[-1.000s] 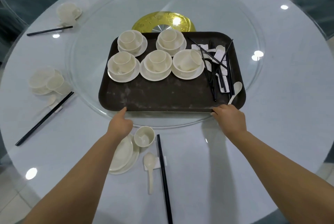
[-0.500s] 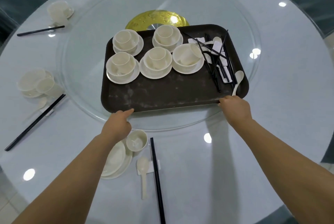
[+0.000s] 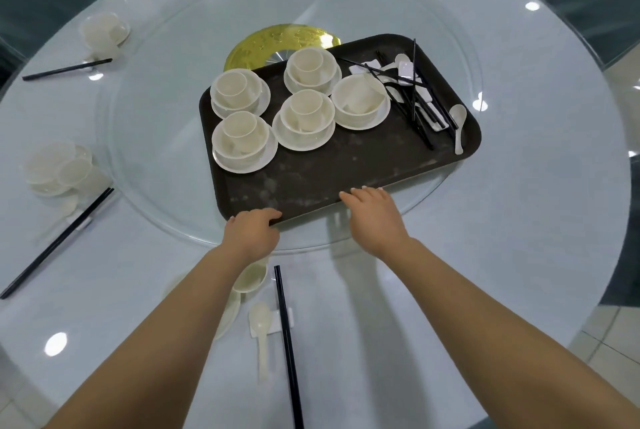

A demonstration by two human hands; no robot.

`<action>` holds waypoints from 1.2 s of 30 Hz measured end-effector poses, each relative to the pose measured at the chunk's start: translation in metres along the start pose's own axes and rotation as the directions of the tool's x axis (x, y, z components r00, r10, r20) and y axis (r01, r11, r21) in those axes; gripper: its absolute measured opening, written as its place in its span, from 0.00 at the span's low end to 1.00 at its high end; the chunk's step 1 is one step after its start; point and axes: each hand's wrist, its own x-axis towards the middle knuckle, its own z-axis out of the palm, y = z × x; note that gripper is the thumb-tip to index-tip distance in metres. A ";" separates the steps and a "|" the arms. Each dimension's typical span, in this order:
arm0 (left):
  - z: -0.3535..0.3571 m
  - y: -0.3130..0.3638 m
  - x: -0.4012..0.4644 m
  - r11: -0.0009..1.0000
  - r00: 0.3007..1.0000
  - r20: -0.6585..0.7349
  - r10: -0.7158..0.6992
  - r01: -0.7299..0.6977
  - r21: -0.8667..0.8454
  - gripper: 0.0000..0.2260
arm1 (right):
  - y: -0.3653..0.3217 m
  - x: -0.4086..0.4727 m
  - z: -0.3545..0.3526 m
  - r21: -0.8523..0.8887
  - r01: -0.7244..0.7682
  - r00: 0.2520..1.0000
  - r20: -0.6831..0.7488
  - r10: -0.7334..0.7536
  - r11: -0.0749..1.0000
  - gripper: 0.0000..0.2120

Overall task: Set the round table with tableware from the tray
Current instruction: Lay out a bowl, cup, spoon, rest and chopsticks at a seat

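Partly hidden plate (image 3: pixel 228 316) under left hand (image 3: pixel 251 234) gripping tray (image 3: pixel 311 179); right hand (image 3: pixel 375 217) flat, fingers open.

Round table (image 3: pixel 485 255) carries glass turntable (image 3: pixel 166 137), place settings (image 3: pixel 59 168), chopsticks (image 3: pixel 289 349).

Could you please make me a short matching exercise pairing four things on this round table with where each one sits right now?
Things:
1. dark brown rectangular tray
2. gold round disc
3. loose pile of black chopsticks
4. single white plastic spoon on its rest

Places:
A. right end of the tray
B. table edge nearest the person, beside a black chopstick pair
C. centre of the glass turntable, partly covered by the tray
D. on the turntable, both hands at its near edge

Pairs: 1-D, 2-C, 3-A, 4-B
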 end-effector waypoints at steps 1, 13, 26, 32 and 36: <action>0.001 0.002 -0.002 1.000 1.000 -0.005 -0.004 0.004 0.005 0.21 | -0.003 0.000 0.001 0.006 0.003 1.000 0.008 -0.003 1.000 0.26; 0.009 0.012 -0.017 0.999 1.000 0.018 -0.017 0.016 0.036 0.20 | 0.016 -0.002 0.001 0.050 -0.065 0.995 0.078 0.061 0.997 0.27; -0.002 0.035 -0.055 0.965 1.000 0.019 0.016 -0.011 -0.263 0.20 | 0.012 -0.020 -0.006 0.107 -0.170 0.982 0.104 0.159 0.980 0.32; -0.004 0.030 -0.090 0.939 0.994 -0.110 0.025 -0.061 -0.339 0.14 | -0.015 -0.048 -0.020 0.197 -0.165 0.986 0.030 0.162 0.966 0.25; -0.002 0.024 -0.120 0.895 0.974 -0.225 0.025 -0.122 -0.430 0.09 | -0.035 -0.081 -0.032 0.252 -0.188 0.981 0.002 0.194 0.949 0.25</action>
